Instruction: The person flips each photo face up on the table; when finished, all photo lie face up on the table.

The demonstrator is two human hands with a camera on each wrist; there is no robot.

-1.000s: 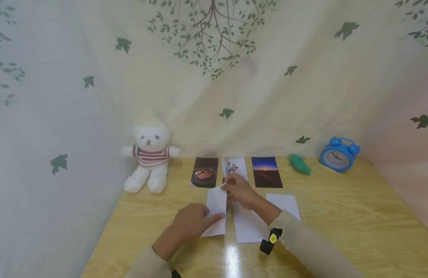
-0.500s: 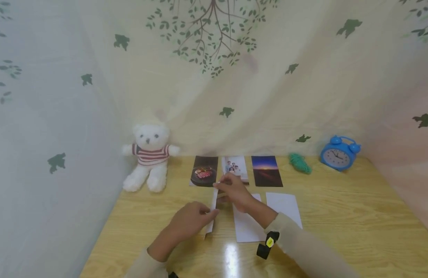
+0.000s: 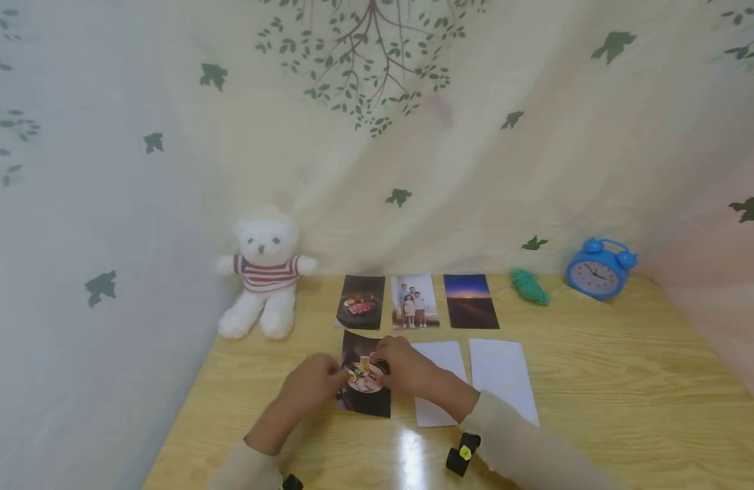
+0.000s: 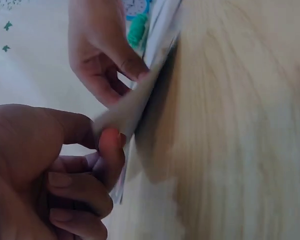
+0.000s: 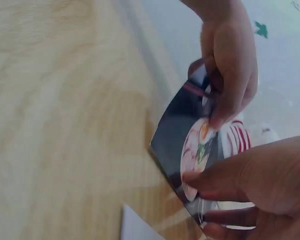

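Note:
A photo card (image 3: 366, 403) with a plate of food on a dark ground faces up between both hands, slightly bowed. My left hand (image 3: 312, 382) pinches its left edge between thumb and forefinger, the other fingers curled below in the left wrist view. At the opposite edge my right hand (image 3: 410, 367) pinches the card, its thumb (image 5: 195, 180) lying on the printed plate. In the left wrist view the card (image 4: 132, 107) shows edge-on, tilted close over the wood. Two white-backed cards lie just right of it, a nearer one (image 3: 437, 407) partly under my right wrist and another (image 3: 504, 381).
Behind lies a row of three face-up photos: a steak dish (image 3: 360, 303), a family (image 3: 415, 303) and a sunset (image 3: 471, 301). A white teddy bear (image 3: 267, 279) sits at the back left. Green yarn (image 3: 529, 287) and a blue alarm clock (image 3: 599, 271) stand back right on the wooden table (image 3: 616, 395).
The card in both hands has turned over from its white back, through edge-on, to its food picture. Both hands have come down toward me, uncovering the family photo.

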